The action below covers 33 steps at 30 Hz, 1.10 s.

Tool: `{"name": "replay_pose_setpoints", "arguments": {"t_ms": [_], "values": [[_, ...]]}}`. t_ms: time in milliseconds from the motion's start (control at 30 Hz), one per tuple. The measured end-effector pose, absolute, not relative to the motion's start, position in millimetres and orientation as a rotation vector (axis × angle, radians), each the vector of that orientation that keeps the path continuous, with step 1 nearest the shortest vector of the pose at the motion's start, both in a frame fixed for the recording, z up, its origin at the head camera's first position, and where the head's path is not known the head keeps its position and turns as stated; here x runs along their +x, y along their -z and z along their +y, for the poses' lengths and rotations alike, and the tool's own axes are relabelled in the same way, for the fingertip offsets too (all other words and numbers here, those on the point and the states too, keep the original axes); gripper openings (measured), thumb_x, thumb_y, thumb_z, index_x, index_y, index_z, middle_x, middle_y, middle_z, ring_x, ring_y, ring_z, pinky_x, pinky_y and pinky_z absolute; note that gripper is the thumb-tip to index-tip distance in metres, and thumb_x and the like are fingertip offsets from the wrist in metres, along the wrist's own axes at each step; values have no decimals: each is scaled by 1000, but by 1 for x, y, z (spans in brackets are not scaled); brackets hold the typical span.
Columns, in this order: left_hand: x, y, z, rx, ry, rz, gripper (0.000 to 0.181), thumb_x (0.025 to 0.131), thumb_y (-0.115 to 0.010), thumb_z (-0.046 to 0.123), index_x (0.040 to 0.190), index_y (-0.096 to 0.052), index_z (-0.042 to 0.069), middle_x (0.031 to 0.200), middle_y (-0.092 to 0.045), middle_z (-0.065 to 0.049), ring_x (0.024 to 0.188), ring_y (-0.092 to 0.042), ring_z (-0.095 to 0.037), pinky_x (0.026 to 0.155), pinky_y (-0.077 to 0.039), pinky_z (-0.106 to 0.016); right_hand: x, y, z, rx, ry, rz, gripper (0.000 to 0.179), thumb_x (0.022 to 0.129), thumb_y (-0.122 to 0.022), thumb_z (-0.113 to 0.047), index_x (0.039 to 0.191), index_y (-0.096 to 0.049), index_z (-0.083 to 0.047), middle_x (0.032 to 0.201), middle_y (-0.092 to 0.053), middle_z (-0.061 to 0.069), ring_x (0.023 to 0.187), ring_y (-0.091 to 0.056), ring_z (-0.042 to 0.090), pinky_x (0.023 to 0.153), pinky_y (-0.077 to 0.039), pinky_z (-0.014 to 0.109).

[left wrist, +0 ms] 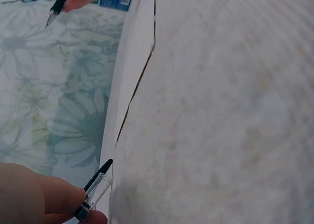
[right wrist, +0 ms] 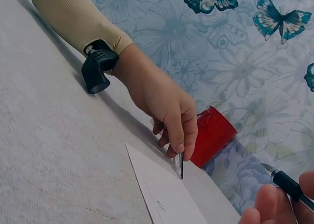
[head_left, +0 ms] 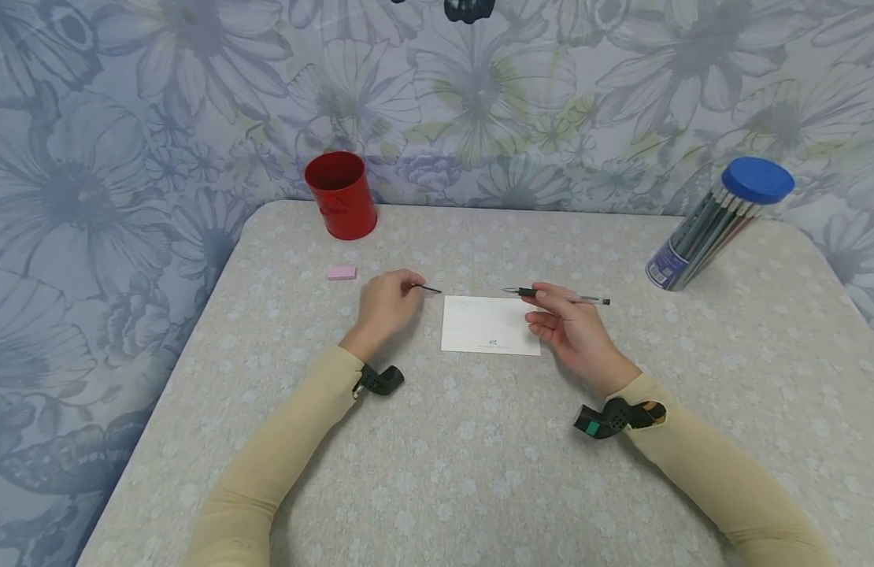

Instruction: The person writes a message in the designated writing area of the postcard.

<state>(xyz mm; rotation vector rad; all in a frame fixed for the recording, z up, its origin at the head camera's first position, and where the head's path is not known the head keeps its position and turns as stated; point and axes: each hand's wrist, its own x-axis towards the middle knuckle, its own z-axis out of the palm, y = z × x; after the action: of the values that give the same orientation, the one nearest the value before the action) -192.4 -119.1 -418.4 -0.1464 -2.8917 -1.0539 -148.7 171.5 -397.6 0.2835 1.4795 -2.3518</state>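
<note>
My left hand (head_left: 389,305) pinches a clear pen cap (left wrist: 99,187) with a black clip, low over the table just left of the white card (head_left: 472,324). The clip's tip points right, toward the card's upper left corner. In my right hand (head_left: 577,337) is an uncapped pen (right wrist: 286,182) with a black grip, held between thumb and fingers above the card's right side. Its bare metal tip points left, and the clear barrel sticks out behind the hand. Some small print shows near the card's lower edge.
A pink eraser (head_left: 341,272) lies left of my left hand. Behind it stands a red cup (head_left: 343,206). At the back right is a clear tube of pencils (head_left: 706,228) with a blue lid (head_left: 757,180). Flowered wallpaper borders the table (head_left: 437,472).
</note>
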Motion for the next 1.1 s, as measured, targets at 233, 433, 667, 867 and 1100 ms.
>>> {"name": "replay_pose_setpoints", "arguments": {"t_ms": [233,433,667,867,1100], "values": [[-193,417,-120,-138,1021,-2899,28,98,-58,13,119,-75,6,112,-76,-14,98,-67,-31,90,-51,-47,-149,397,174,279,2366,1444,35,106,-52,-11,140,-44,-4,93,-78,-5,70,-71,7,68,-57,19],[-194,417,-121,-150,1012,-2909,30,96,-58,11,121,-74,6,115,-75,-15,104,-67,-32,91,-51,-48,-150,398,174,275,2359,1452,35,106,-51,-12,140,-44,-3,93,-78,-5,70,-71,7,68,-57,19],[-196,418,-119,-217,861,-2924,31,94,-60,5,121,-76,7,115,-76,-13,107,-69,-34,90,-53,-49,-150,399,173,277,2358,1477,33,106,-51,-11,138,-45,-4,93,-77,-5,69,-71,6,68,-57,19],[-197,419,-118,-217,779,-2934,35,93,-57,-2,120,-77,10,118,-77,-10,112,-68,-35,88,-52,-50,-150,400,175,297,2366,1457,22,106,-51,-11,128,-54,-9,92,-78,-5,69,-71,7,67,-57,19],[-198,419,-119,-227,799,-2917,36,92,-57,-4,120,-76,9,116,-77,-12,110,-70,-34,83,-53,-49,-149,402,179,293,2396,1438,14,105,-55,-13,115,-65,-13,92,-77,-3,68,-71,8,67,-57,20]]}}
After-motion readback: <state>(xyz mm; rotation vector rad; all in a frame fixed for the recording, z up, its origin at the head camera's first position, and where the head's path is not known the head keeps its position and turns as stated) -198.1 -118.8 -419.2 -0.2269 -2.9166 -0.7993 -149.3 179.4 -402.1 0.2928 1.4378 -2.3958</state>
